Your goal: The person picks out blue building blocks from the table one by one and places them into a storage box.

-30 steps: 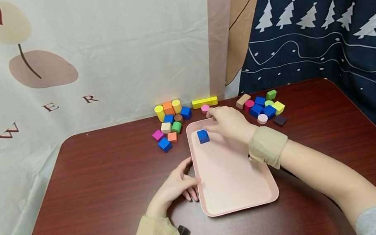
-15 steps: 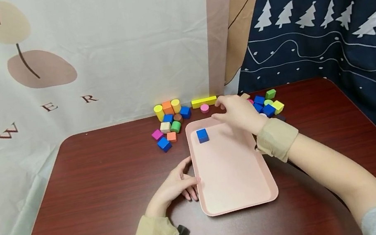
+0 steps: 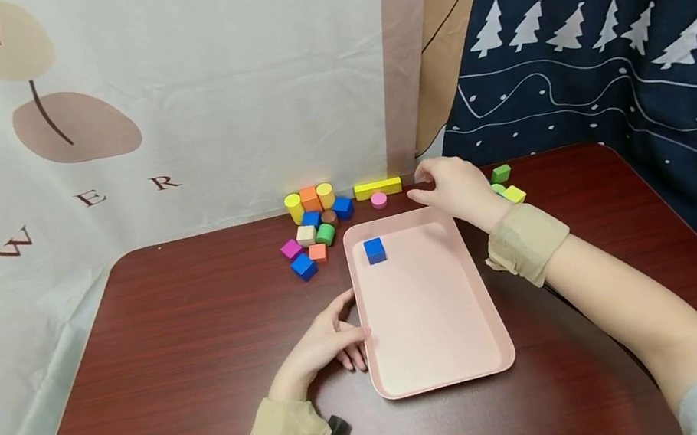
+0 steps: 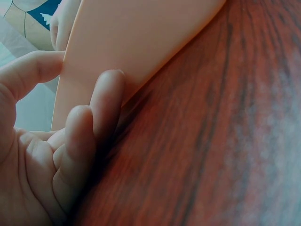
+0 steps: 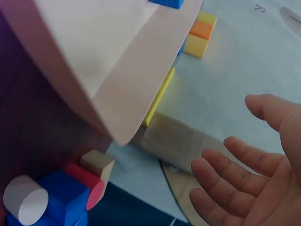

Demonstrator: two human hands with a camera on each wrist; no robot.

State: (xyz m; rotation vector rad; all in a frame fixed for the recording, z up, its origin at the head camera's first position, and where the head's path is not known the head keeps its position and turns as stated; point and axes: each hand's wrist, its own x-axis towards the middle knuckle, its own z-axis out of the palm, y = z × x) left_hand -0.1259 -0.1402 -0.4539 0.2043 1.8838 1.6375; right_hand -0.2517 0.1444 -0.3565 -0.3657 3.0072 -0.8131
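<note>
my left hand (image 3: 320,345) pinched the tray (image 3: 430,304); my right grip (image 3: 460,190), fingers apart, empty, hung nearer the blocks (image 5: 59,197) off its far right corner.

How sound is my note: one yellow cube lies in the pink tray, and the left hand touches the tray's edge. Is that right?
Not quite: the cube is blue, not yellow, as the head view shows. One cube does lie in the pink tray, and the left hand touches its edge.
</note>
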